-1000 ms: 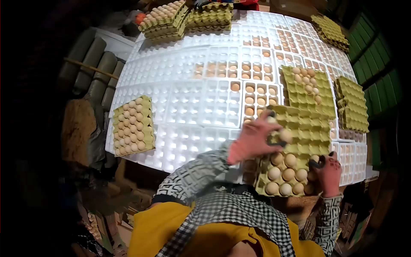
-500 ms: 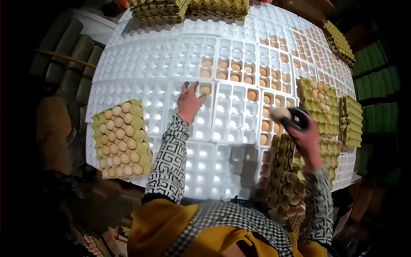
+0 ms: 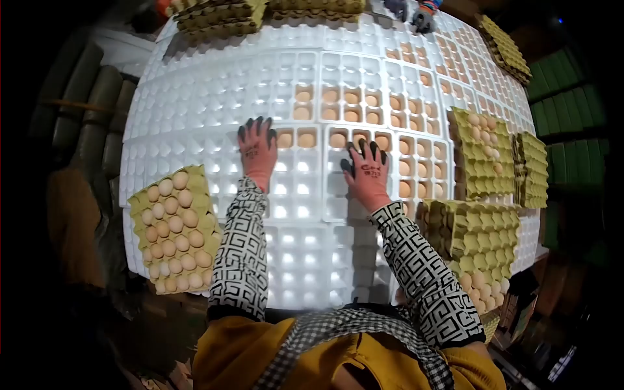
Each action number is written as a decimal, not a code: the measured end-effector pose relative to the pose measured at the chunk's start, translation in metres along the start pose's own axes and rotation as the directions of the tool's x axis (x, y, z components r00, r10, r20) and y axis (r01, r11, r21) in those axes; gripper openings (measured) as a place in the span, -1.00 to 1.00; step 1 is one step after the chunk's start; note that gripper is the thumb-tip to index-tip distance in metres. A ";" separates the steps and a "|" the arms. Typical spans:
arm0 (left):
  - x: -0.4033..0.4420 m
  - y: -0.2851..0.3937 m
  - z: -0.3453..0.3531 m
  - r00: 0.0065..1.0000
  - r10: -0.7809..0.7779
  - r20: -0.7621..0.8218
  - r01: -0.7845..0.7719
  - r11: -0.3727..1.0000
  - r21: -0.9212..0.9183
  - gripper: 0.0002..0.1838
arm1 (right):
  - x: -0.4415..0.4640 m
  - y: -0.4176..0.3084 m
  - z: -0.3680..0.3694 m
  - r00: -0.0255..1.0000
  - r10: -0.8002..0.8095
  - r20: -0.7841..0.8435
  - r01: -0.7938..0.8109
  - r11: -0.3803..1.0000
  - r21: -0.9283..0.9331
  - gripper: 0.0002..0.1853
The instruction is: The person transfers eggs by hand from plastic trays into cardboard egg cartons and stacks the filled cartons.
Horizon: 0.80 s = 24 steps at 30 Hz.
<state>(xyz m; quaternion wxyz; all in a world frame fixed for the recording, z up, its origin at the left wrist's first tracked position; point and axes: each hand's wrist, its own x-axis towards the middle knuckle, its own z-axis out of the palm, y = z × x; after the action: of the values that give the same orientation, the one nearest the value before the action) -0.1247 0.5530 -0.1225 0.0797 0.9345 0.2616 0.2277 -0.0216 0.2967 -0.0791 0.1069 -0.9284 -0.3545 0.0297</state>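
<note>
Both hands wear pink gloves with dark fingertips. My left hand (image 3: 258, 156) lies over cells of a white foam egg tray (image 3: 291, 188), fingers stretched and slightly apart. Just right of it, two brown eggs (image 3: 306, 138) sit in the tray's top row; what is under its fingertips is hidden. My right hand (image 3: 368, 174) reaches over the neighbouring foam tray (image 3: 335, 185), its fingers spread. Its fingertips are at a brown egg (image 3: 359, 139) in the top row, partly covered by them. Other eggs sit in cells on either side of that one.
A pulp tray of eggs (image 3: 174, 227) lies at the left. Stacked pulp trays (image 3: 484, 234) and another pulp tray with eggs (image 3: 484, 153) stand at the right. More stacks (image 3: 218, 19) are at the far edge. Another person's gloved hand (image 3: 422, 21) shows at the top.
My right hand has moved left from above the right-hand trays, where it held an egg. My left hand has shifted left. More eggs sit in the near top row. Another person's hands have appeared.
</note>
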 end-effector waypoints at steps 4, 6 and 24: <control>0.003 0.049 -0.042 0.981 -0.030 -0.192 -0.035 0.944 -0.328 -0.64 | -0.043 0.004 -0.160 0.995 -0.098 -0.026 0.102 0.955 0.279 -0.41; -0.005 0.099 -0.081 0.998 -0.017 -0.056 -0.018 0.818 -0.575 -0.65 | -0.094 0.035 -0.258 0.999 -0.009 0.052 -0.017 0.882 0.470 -0.47; -0.141 0.390 -0.203 0.759 0.297 0.580 0.621 -0.064 -0.781 -0.47 | -0.290 0.232 -0.270 0.948 0.236 0.214 -0.319 0.692 0.648 -0.49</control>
<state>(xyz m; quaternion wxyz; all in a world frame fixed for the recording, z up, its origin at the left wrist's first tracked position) -0.1499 0.1532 0.1077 0.8324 0.5457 0.0949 0.0153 -0.0518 -0.1123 0.1272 0.4099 -0.8653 -0.1806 0.2250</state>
